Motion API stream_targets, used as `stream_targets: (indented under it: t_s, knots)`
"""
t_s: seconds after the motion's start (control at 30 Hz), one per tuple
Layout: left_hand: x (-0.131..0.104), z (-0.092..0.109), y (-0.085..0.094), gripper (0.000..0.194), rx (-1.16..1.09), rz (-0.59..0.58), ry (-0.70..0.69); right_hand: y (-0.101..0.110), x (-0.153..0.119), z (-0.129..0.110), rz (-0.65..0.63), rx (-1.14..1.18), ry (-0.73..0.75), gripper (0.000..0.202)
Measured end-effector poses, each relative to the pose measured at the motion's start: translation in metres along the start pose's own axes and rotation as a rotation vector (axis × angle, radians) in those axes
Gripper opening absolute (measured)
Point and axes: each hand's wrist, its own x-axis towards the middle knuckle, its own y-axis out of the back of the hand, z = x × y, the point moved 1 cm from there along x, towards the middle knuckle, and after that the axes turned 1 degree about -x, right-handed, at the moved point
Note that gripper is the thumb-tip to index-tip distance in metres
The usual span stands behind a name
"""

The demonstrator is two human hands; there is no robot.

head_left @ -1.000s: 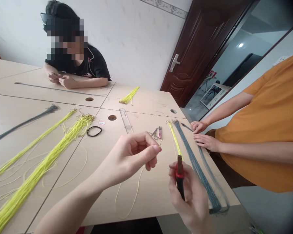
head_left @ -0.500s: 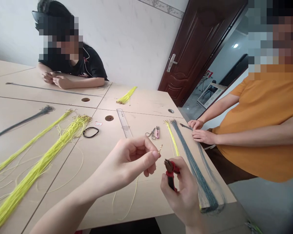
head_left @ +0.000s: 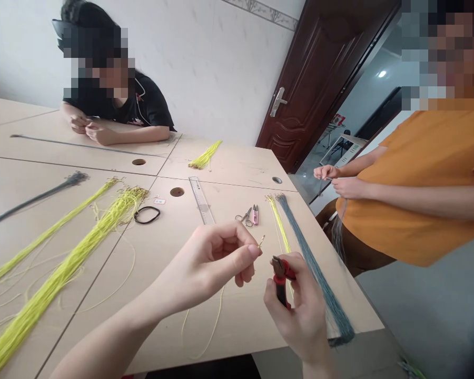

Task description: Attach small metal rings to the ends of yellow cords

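Your left grip (head_left: pixel 221 258) pinches a small gold fitting (head_left: pixel 262 241); your right grip (head_left: pixel 302 302) clasps red-handled pliers (head_left: pixel 280 289). Lining up seems in hand; the next move calls for steadiness.

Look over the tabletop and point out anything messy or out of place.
Loose yellow strands sprawl beside the large yellow cord bundle at left, one curling across the surface, while most of the bundle lies straight. A black looped band near the bundle's far end seems out of place, unlike the cords. No spill or obvious damage shows.
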Motion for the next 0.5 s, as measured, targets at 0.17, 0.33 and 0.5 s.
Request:
stream_targets:
  t_s: [0.17, 0.33, 0.5]
  knots:
    - [-0.002, 0.000, 0.000, 0.018, 0.003, -0.009, 0.010, 0.000, 0.005, -0.004, -0.006, -0.039, 0.035, 0.030]
    - [-0.003, 0.001, 0.000, 0.018, -0.012, -0.039, 0.019, 0.001, 0.011, -0.005, -0.011, -0.086, 0.060, 0.031]
    - [-0.002, 0.002, 0.000, 0.019, -0.037, -0.067, 0.035, 0.002, 0.011, -0.005, -0.018, -0.091, 0.069, 0.031]
